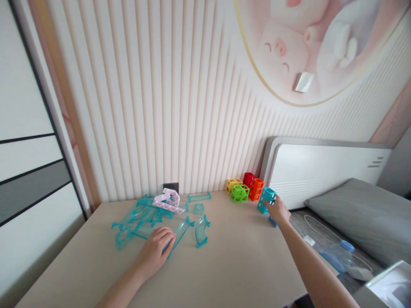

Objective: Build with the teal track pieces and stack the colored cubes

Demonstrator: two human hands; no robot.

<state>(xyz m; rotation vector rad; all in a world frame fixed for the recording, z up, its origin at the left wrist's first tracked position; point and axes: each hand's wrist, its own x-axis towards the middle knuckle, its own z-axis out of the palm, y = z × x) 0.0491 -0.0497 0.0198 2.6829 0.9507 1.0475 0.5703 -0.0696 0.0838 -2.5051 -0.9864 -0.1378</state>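
Teal cube [267, 197] sits gripped in right hand [278, 211]; left hand [156, 250] lies flat on clear track pieces [144, 220].

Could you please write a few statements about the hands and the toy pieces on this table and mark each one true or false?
1. The right hand grips a teal cube. True.
2. The left hand holds the red cube. False: it rests on the clear teal track pieces.
3. A green cube sits near the wall. True.
4. The water bottle stands upright on the table. False: it lies off the table, on the right.
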